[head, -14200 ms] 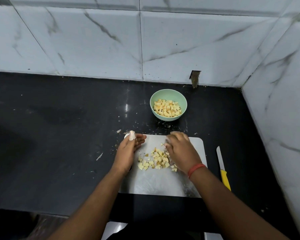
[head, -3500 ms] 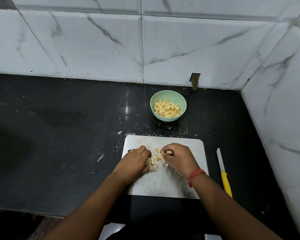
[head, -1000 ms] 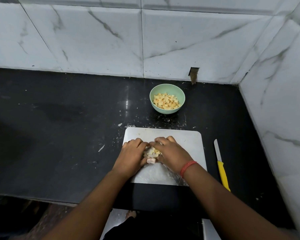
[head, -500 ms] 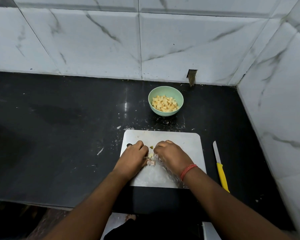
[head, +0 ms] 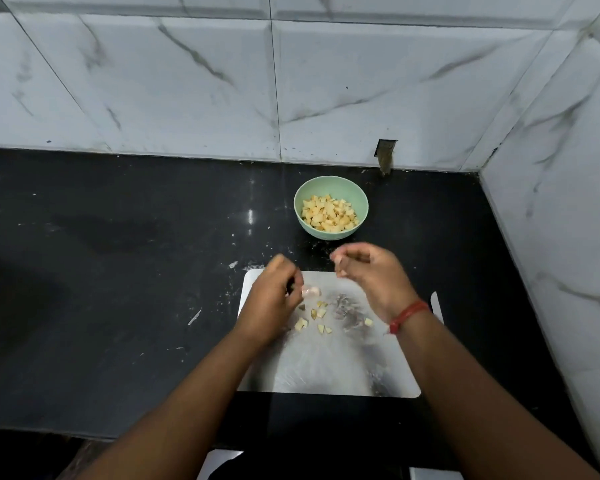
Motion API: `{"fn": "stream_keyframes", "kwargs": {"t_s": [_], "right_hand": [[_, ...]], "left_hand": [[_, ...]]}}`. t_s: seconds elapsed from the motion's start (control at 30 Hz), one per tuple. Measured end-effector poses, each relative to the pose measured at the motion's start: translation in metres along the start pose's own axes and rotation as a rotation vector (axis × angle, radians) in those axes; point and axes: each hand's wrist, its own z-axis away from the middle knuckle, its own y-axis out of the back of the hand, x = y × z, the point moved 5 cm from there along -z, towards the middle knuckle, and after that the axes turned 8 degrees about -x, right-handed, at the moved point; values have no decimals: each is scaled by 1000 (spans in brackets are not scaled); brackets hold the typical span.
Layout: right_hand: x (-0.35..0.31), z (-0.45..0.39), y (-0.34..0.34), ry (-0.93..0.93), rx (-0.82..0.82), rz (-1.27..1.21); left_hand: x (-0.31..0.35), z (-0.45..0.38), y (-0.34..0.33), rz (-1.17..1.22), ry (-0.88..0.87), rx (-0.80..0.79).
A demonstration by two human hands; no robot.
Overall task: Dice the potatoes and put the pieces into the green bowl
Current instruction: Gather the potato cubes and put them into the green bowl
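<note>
The green bowl (head: 330, 195) stands behind the board, holding many diced potato pieces (head: 329, 213). On the white cutting board (head: 326, 368) several loose potato dice (head: 321, 313) lie scattered near its far half. My right hand (head: 368, 271) hovers over the board's far edge, just in front of the bowl, its fingers curled in as if cupping pieces; something pale shows at the fingertips. My left hand (head: 274, 303) hangs over the board's far left corner with curled, blurred fingers, and what they hold is unclear.
A knife blade (head: 436, 303) peeks out right of the board; my right forearm hides its handle. The black counter (head: 118, 271) has crumbs and peel scraps left of the board. Marble-tiled walls close off the back and right side.
Both hands have risen from the heap on the board and parted. The right hand has moved toward the bowl. Only scattered dice now lie where the heap was.
</note>
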Motion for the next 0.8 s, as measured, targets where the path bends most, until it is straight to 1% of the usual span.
{"fn": "stream_keyframes", "kwargs": {"t_s": [0.07,0.1,0.17,0.23,0.27,0.3,0.33,0.37,0.43,0.57,0.63,0.67,0.7,0.8], "right_hand": [[-26,-25,7,70,43,8],[-39,-39,10,118,74,50],[-63,-67,15,217,165,201],[-75,-91,16,236,220,432],[-75,-100,14,206,193,583],[-72,-109,12,165,130,745],[-66,-115,9,137,56,888],[-61,-119,8,128,6,977],[-55,-114,10,167,0,990],[-54,-89,14,383,151,880],[-43,-71,9,451,169,829],[-34,-62,4,456,142,817],[-21,-54,-2,445,79,830],[23,-32,-25,399,-213,1015]], "left_hand": [[19,-31,14,65,-6,88],[27,-48,21,91,-11,134],[38,-86,32,122,-11,204],[39,-121,35,86,22,170],[36,-134,32,38,56,113],[29,-144,28,-8,90,52],[23,-149,25,-38,116,13],[17,-150,24,-45,131,-1],[10,-140,27,-33,128,14],[5,-102,28,-68,40,71],[0,-77,22,-54,6,63],[-3,-65,16,-55,-7,36],[-8,-52,9,-71,-16,-6],[-29,-18,-12,-180,-58,-133]]}}
